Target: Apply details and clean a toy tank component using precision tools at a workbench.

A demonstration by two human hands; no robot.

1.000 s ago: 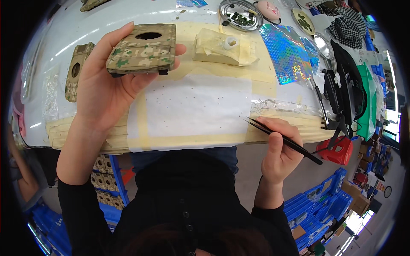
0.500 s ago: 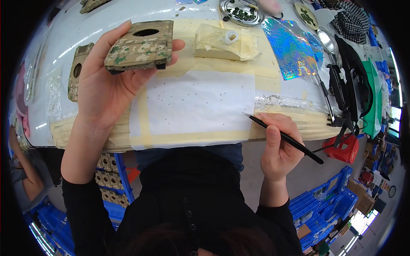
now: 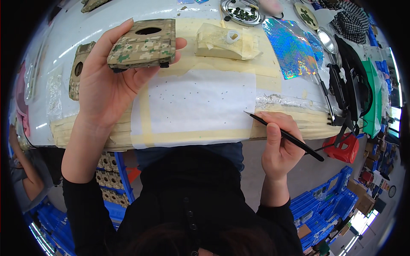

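My left hand [image 3: 106, 83] is raised over the left part of the table, closed around a boxy camouflage-patterned piece [image 3: 147, 49]. That piece has a round dark opening in its upper face and small dark feet along its lower edge. My right hand [image 3: 282, 147] pinches black tweezers [image 3: 284, 133], whose fine metal tip points left, over the right edge of a white sheet [image 3: 194, 106]. Tiny dark specks are scattered across the sheet. Another camouflage piece [image 3: 81, 68] with a round opening stands behind my left wrist.
A tape-covered block [image 3: 226, 49] bears a small white cup [image 3: 232, 36]. Beyond are a metal dish [image 3: 225, 9] of dark green bits and a shiny holographic sheet [image 3: 288, 47]. A black bag [image 3: 354, 81] lies right. Camouflage pieces fill a blue rack [image 3: 124, 170] below the table.
Very little differs. The camouflage piece in my left hand has shifted slightly to the right, and the whole view has moved a touch. Both hands keep their hold.
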